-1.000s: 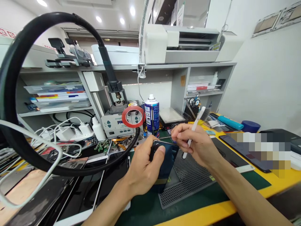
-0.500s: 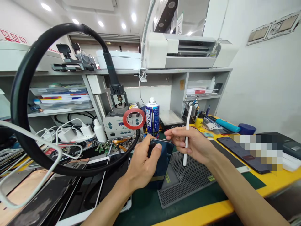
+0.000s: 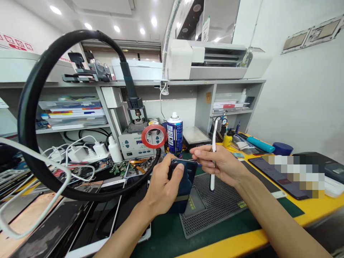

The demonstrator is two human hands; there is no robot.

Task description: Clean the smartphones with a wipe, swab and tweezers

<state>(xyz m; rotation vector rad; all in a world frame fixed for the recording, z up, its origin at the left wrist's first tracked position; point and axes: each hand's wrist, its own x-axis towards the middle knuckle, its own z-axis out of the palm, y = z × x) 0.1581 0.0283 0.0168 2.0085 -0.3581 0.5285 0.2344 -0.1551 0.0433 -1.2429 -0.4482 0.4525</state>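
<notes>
My left hand (image 3: 165, 184) grips a dark blue phone (image 3: 185, 190) by its left side, thumb on the back near the camera area. The phone is held up, tilted, over the edge of a grey perforated mat (image 3: 220, 200). My right hand (image 3: 220, 163) holds a white brush (image 3: 214, 143) upright between its fingers, bristles at the top. Its thumb and forefinger are pinched together close to the phone's top right corner; whether something thin is between them is too small to tell.
A blue spray can (image 3: 175, 134) stands behind the phone. A black hose (image 3: 24, 118) loops on the left above several phones. Red tape (image 3: 144, 137) hangs by a control box (image 3: 130, 145). A dark phone (image 3: 276, 177) lies at the right.
The view has shifted slightly. My right hand's fingertips are a little closer to the phone's top edge, and the phone's tilt has changed slightly. Both hands keep their holds.
</notes>
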